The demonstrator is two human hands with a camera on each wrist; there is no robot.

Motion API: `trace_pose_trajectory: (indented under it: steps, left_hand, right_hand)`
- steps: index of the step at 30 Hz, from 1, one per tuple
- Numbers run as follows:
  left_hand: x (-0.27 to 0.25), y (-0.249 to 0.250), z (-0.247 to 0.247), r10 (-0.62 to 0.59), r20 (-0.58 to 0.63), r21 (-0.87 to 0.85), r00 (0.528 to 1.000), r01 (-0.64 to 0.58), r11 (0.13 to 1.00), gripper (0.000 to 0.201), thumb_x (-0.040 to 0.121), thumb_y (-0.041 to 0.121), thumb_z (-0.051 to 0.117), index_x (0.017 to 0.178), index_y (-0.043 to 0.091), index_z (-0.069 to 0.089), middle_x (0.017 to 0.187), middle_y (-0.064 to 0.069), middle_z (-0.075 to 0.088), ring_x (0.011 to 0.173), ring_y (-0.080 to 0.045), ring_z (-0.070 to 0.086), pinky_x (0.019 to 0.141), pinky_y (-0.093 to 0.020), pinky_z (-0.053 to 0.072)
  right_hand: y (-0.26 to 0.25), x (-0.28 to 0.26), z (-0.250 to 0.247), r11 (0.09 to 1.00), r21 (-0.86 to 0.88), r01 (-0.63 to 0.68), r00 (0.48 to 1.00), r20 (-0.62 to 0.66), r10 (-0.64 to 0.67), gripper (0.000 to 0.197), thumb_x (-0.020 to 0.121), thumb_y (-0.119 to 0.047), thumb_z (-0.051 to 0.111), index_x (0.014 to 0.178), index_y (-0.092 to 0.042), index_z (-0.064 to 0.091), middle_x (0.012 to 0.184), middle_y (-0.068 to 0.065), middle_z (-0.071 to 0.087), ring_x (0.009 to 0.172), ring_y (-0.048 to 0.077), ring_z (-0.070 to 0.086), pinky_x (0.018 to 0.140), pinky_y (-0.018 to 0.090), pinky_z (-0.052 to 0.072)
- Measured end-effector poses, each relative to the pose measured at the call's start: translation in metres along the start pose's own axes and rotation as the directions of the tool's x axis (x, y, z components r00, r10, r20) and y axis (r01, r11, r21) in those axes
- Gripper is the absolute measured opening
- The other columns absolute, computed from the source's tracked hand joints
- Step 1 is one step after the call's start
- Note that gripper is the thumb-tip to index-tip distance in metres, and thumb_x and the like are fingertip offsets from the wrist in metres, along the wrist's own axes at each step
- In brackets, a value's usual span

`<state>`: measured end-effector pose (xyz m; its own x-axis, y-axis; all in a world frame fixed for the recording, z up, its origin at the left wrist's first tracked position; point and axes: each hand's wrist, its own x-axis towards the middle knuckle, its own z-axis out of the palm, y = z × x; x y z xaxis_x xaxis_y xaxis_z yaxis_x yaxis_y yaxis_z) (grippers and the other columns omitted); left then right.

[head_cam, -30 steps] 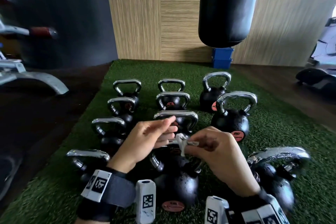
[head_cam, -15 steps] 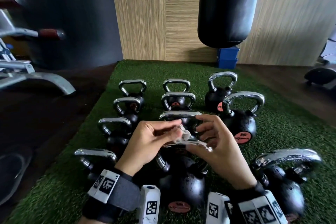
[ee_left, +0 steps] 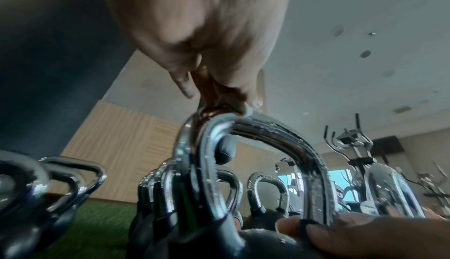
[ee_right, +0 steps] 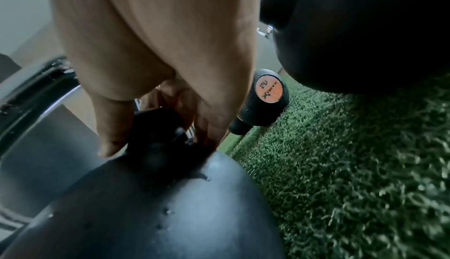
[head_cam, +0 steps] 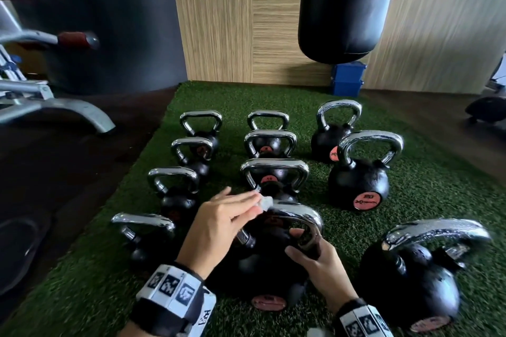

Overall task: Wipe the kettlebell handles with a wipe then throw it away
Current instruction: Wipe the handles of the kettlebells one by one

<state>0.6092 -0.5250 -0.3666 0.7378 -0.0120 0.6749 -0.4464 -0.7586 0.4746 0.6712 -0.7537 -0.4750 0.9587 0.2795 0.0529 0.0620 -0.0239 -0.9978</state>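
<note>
— Pinching what, the left hand (head_cam: 219,223)?
— The wipe (head_cam: 265,202), at its fingertips, pressed on the near kettlebell's handle (head_cam: 298,213).
— The right hand (head_cam: 319,262)?
— Gripping the handle's right leg, at the turf's (head_cam: 427,186) near edge.

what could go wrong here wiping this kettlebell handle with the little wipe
The wipe is bunched small at the fingertips of the left hand, so it may miss much of the chrome handle. The right hand holds the handle's wet-looking right leg and could slip.
</note>
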Motion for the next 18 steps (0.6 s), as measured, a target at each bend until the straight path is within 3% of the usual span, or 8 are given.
trace_pose_trajectory:
  steps: [2, 4, 6, 8, 10, 12, 14, 18]
  left_hand:
    - [-0.002, -0.009, -0.009, -0.069, -0.035, 0.005, 0.997, 0.070, 0.998, 0.028, 0.093, 0.025, 0.070, 0.118, 0.014, 0.078, 0.118, 0.009, 0.075, 0.111, 0.008, 0.067, 0.112, -0.035, 0.047]
    - [-0.004, -0.012, -0.010, -0.037, -0.010, 0.038, 0.999, 0.037, 0.999, 0.029, 0.094, 0.023, 0.070, 0.120, 0.012, 0.076, 0.119, 0.007, 0.075, 0.112, 0.004, 0.068, 0.112, -0.035, 0.048]
    - [-0.009, -0.013, -0.004, 0.010, -0.005, 0.038, 1.000, -0.010, 0.999, 0.030, 0.095, 0.019, 0.071, 0.124, 0.011, 0.074, 0.123, 0.006, 0.073, 0.116, 0.002, 0.067, 0.112, -0.029, 0.048]
    - [-0.016, -0.019, -0.001, -0.099, -0.064, -0.051, 0.993, 0.096, 0.994, 0.028, 0.097, 0.019, 0.070, 0.123, 0.014, 0.075, 0.119, 0.014, 0.073, 0.113, 0.008, 0.066, 0.105, -0.016, 0.048]
    - [-0.026, -0.028, 0.002, -0.288, -0.127, -0.163, 0.949, 0.267, 0.950, 0.024, 0.098, 0.028, 0.066, 0.118, 0.021, 0.077, 0.102, 0.031, 0.072, 0.103, 0.012, 0.068, 0.087, -0.007, 0.051]
    - [-0.034, -0.035, 0.005, -0.399, -0.131, -0.256, 0.907, 0.358, 0.898, 0.022, 0.097, 0.036, 0.062, 0.111, 0.032, 0.078, 0.095, 0.038, 0.071, 0.100, 0.010, 0.070, 0.081, -0.006, 0.052]
    - [-0.038, -0.039, 0.012, -0.441, -0.138, -0.331, 0.887, 0.379, 0.864, 0.019, 0.098, 0.040, 0.059, 0.109, 0.041, 0.075, 0.100, 0.032, 0.074, 0.102, 0.008, 0.070, 0.083, -0.007, 0.052]
    - [-0.053, -0.042, 0.034, -0.593, -0.165, -0.537, 0.788, 0.432, 0.724, 0.025, 0.096, 0.041, 0.057, 0.109, 0.033, 0.077, 0.104, 0.017, 0.079, 0.104, -0.004, 0.074, 0.088, -0.016, 0.056]
  right_hand:
    - [0.001, 0.000, -0.002, 1.000, 0.006, -0.005, 1.000, 0.016, 0.005, 0.039, 0.077, -0.016, 0.086, 0.113, -0.021, 0.073, 0.105, -0.002, 0.078, 0.103, 0.014, 0.073, 0.085, 0.026, 0.058]
    - [0.002, 0.000, -0.002, 1.000, 0.008, -0.009, 1.000, 0.013, 0.009, 0.039, 0.075, -0.018, 0.086, 0.112, -0.022, 0.073, 0.105, -0.001, 0.078, 0.103, 0.015, 0.073, 0.089, 0.032, 0.058]
    - [0.002, 0.000, -0.002, 1.000, 0.014, -0.011, 1.000, 0.011, 0.011, 0.040, 0.073, -0.022, 0.087, 0.111, -0.023, 0.074, 0.106, 0.000, 0.078, 0.105, 0.017, 0.073, 0.094, 0.038, 0.057]
    - [0.003, 0.000, -0.003, 1.000, 0.007, -0.012, 1.000, 0.015, 0.012, 0.039, 0.075, -0.021, 0.087, 0.112, -0.025, 0.074, 0.107, 0.000, 0.078, 0.106, 0.016, 0.072, 0.096, 0.042, 0.056]
    - [0.002, 0.001, -0.005, 1.000, -0.004, -0.004, 1.000, 0.028, 0.004, 0.038, 0.076, -0.023, 0.087, 0.111, -0.028, 0.074, 0.107, -0.001, 0.078, 0.105, 0.015, 0.072, 0.097, 0.044, 0.056]
    - [0.002, 0.001, -0.005, 1.000, -0.020, 0.005, 0.999, 0.036, -0.005, 0.037, 0.076, -0.024, 0.087, 0.110, -0.031, 0.074, 0.107, -0.001, 0.078, 0.104, 0.014, 0.072, 0.097, 0.044, 0.057]
    - [0.001, 0.001, -0.006, 0.999, -0.030, 0.011, 0.999, 0.042, -0.010, 0.038, 0.075, -0.027, 0.088, 0.110, -0.032, 0.074, 0.106, -0.002, 0.078, 0.104, 0.014, 0.073, 0.096, 0.045, 0.057]
    - [0.002, 0.003, -0.007, 0.998, -0.055, 0.018, 0.999, 0.043, -0.016, 0.049, 0.065, -0.046, 0.088, 0.111, -0.034, 0.074, 0.105, -0.004, 0.078, 0.103, 0.011, 0.073, 0.095, 0.044, 0.058]
